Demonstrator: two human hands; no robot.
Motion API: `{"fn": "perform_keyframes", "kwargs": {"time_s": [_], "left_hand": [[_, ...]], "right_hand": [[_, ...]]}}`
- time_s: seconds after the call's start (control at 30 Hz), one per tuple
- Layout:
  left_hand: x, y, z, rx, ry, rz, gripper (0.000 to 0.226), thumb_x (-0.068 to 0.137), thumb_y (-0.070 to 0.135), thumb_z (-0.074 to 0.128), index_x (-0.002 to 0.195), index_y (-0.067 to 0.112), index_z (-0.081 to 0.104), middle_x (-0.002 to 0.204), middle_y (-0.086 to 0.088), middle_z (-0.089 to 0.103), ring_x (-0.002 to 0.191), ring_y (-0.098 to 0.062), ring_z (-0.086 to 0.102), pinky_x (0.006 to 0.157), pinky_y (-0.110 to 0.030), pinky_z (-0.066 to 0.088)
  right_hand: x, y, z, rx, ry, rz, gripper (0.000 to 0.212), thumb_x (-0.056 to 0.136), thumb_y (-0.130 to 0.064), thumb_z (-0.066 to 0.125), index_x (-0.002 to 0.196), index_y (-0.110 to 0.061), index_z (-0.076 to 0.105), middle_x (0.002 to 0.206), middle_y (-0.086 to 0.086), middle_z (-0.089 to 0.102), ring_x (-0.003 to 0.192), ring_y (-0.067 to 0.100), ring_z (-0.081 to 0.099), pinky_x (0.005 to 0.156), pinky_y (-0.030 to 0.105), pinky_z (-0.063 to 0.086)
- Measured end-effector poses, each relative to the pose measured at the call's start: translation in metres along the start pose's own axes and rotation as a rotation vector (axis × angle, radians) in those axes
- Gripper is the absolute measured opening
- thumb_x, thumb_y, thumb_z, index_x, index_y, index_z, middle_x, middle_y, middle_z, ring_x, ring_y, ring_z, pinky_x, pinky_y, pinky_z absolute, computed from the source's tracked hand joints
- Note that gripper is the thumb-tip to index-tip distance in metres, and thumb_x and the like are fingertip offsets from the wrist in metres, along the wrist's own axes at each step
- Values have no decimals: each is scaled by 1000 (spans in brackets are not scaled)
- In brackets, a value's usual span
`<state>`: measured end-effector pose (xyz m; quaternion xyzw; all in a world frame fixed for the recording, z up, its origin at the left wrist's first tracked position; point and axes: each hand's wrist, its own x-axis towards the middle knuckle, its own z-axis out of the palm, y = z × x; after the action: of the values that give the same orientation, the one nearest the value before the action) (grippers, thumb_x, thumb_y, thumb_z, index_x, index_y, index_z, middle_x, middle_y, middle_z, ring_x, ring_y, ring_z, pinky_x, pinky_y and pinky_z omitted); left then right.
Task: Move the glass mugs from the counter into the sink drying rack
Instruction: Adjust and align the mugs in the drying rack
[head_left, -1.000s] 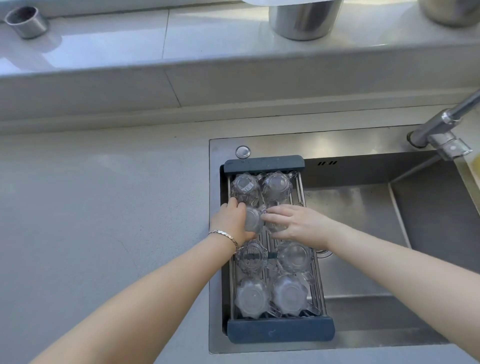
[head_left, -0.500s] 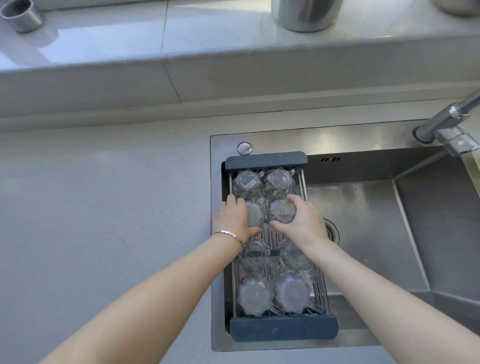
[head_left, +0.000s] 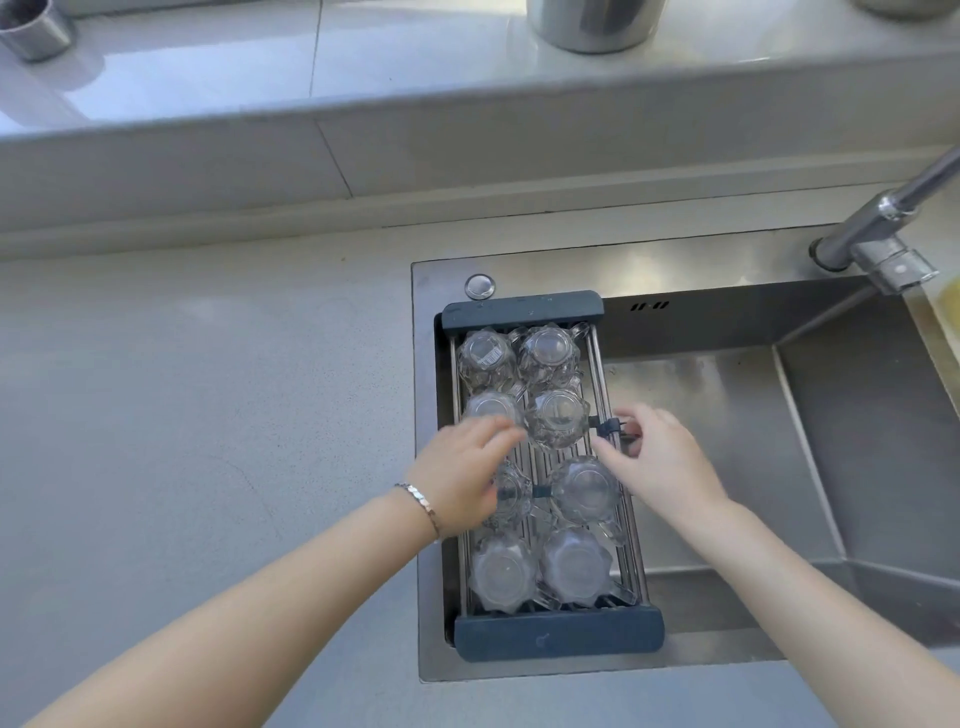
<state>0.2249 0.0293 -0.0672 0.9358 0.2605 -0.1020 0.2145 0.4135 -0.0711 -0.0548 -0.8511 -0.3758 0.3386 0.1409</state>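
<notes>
- Drying rack (head_left: 524, 309): dark end bars, metal rods between them; spans the left part of the stainless sink (head_left: 727, 395), lying under and beyond both sets of fingers.
- Glass mugs, eight, all upside down in the rack, two abreast in four rows.
- Far row: labelled mug (head_left: 485, 358) on the left, its neighbour (head_left: 548, 353) on the right; both well beyond the fingertips.
- Second row: left mug (head_left: 491, 410) just past the left fingertips; right mug (head_left: 557, 420) stands between the two hands, apart from either.
- Third row: left mug (head_left: 511, 493) partly hidden under the left fingers; right mug (head_left: 584, 488) just beside the right thumb.
- Near row: two mugs (head_left: 501, 571), wrist-side of both hands.
- Left hand (head_left: 462, 475): above the rack, fingers loosely spread and motion-blurred, closed on nothing; bracelet (head_left: 418, 501) at the wrist.
- Right hand (head_left: 657, 462): over the rack's right rail, fingers curled but parted, holding nothing; its fingertips (head_left: 631, 415) are near a small dark clip (head_left: 608, 428) on the rail.
- Counter (head_left: 208, 415): grey, outward of the left hand.
- Faucet (head_left: 883, 228): far beyond the right fingers.
- Steel cup (head_left: 36, 28) and steel pot (head_left: 595, 23): on the back ledge.
</notes>
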Motion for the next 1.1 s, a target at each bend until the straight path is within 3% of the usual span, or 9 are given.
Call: {"fn": "perform_keyframes", "kwargs": {"time_s": [0.1,0.2,0.33,0.4,0.53,0.6,0.73,0.9,1.1], "left_hand": [[-8,6,13,280,-277,124,74,83,5,55,145,26,20,156,-4,17,142,-24,20,113,-41,25],[-3,12,19,351,-305,121,75,83,0,58,143,26,23,156,-10,16,138,-30,25,107,-43,32],[-2,16,10,392,-308,113,65,82,1,60,138,19,33,145,-11,34,121,-33,42,93,-41,44],[-7,18,7,410,-217,174,62,75,5,69,131,19,45,134,-10,48,106,-31,52,81,-38,50],[-22,17,4,331,-25,124,65,26,28,90,88,28,70,82,2,70,57,-17,61,40,-22,46],[-28,17,3,213,9,8,61,39,37,88,95,24,68,86,-2,66,64,-21,63,43,-26,49],[-26,30,0,44,-31,-361,55,74,45,67,120,22,46,112,-5,48,97,-23,53,74,-32,51],[-9,45,13,-26,-127,-535,54,79,41,66,121,21,40,121,-10,42,107,-28,49,75,-33,46],[0,41,18,-41,-154,-582,57,78,40,68,122,20,37,124,-12,40,110,-29,48,78,-35,49]], "right_hand": [[-24,3,15,-207,-134,87,71,79,-60,54,135,-22,35,129,8,49,110,26,55,85,36,48],[-33,-4,39,-353,-136,102,79,76,-64,55,137,-21,27,129,10,43,108,30,58,82,36,49],[-29,-14,41,-292,-100,125,73,73,-56,64,130,-19,36,121,11,44,103,34,59,81,38,50],[-31,-16,27,-248,-85,102,73,71,-54,67,130,-22,39,120,10,48,104,34,59,82,37,49],[-51,-14,-14,-225,6,-4,71,71,-52,66,133,-32,38,118,3,49,99,29,60,79,32,46],[-63,-10,-33,-230,46,-85,69,69,-47,69,131,-35,40,114,-2,49,92,27,61,73,30,45],[-67,-1,-49,-337,5,-244,68,67,-36,72,129,-40,44,118,-8,49,85,14,53,67,23,39],[-44,-10,-33,-493,-195,-469,63,74,-13,61,129,-41,44,133,-6,42,115,20,47,85,27,42],[-15,-20,15,-719,-299,-593,57,80,-2,56,130,-29,45,135,5,41,115,28,44,82,37,43]]}}
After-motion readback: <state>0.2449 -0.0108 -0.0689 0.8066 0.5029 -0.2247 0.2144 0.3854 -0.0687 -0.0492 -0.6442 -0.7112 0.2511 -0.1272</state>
